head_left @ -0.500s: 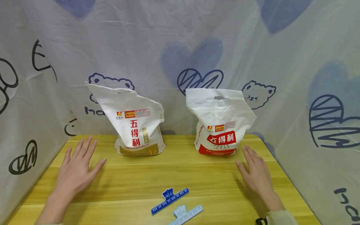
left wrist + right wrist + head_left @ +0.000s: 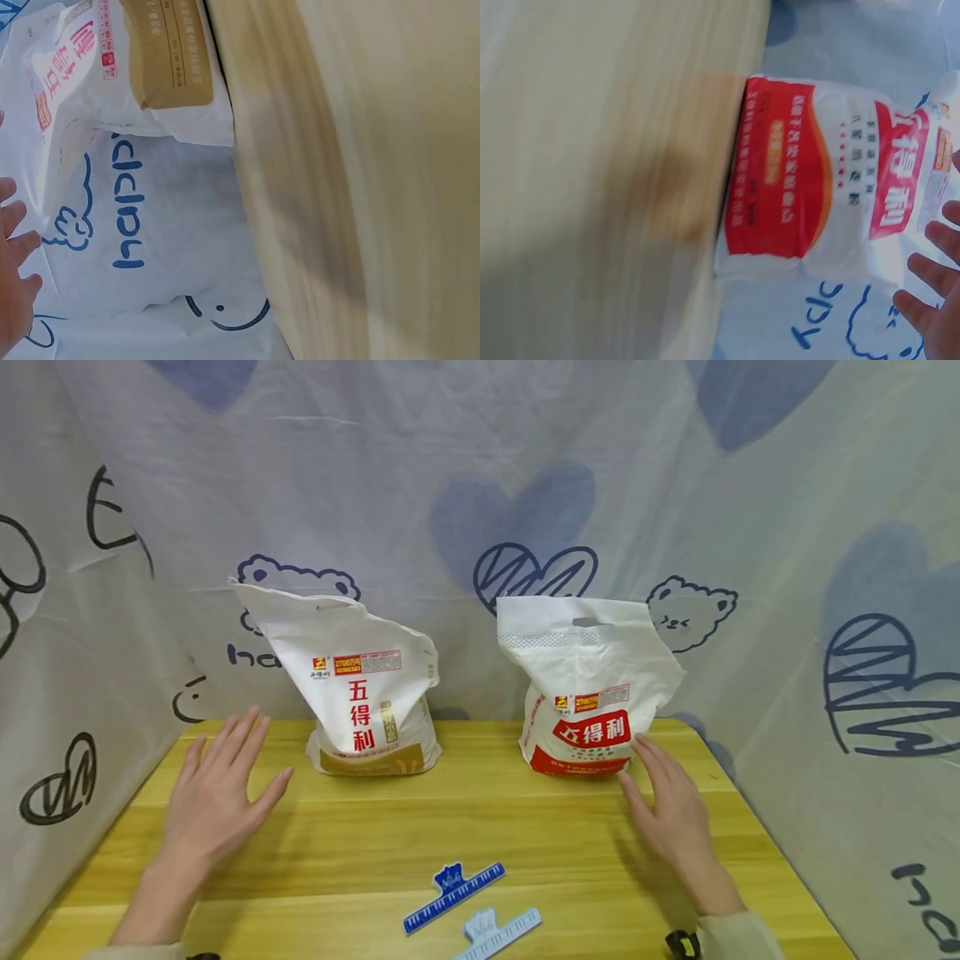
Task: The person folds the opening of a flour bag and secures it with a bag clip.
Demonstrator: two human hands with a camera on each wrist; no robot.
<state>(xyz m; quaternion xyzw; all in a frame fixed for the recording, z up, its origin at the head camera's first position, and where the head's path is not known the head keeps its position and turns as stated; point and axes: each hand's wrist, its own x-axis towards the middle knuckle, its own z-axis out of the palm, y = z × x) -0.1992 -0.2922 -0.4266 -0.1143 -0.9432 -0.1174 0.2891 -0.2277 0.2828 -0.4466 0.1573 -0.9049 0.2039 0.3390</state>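
While a pale cloth printed with hearts and bears (image 2: 390, 485) hangs behind and at both sides of the wooden table (image 2: 360, 852), the left hand (image 2: 213, 810) is held above the table's left part, its fingers straight and spread, the thumb toward the middle. Just right of it, and apart from it, a white flour bag with a gold base panel (image 2: 367, 697) stands near the table's back edge, red characters down its front, its top slanting up to a pointed corner on the left. Nearer the front, between the two hands, a dark blue piano-key clip (image 2: 454, 900) lies at a slant; a light blue piano-key clip (image 2: 504, 933) lies just in front and to the right, cut off by the lower edge of the head view. Farther back, a white flour bag with a red label (image 2: 581, 668) stands upright, a handle slot in its top. At its lower right side is the right hand (image 2: 671, 818), fingers extended; whether the fingertips touch the bag I cannot tell. A black band (image 2: 682, 945) circles that wrist beside a light sleeve (image 2: 738, 937).
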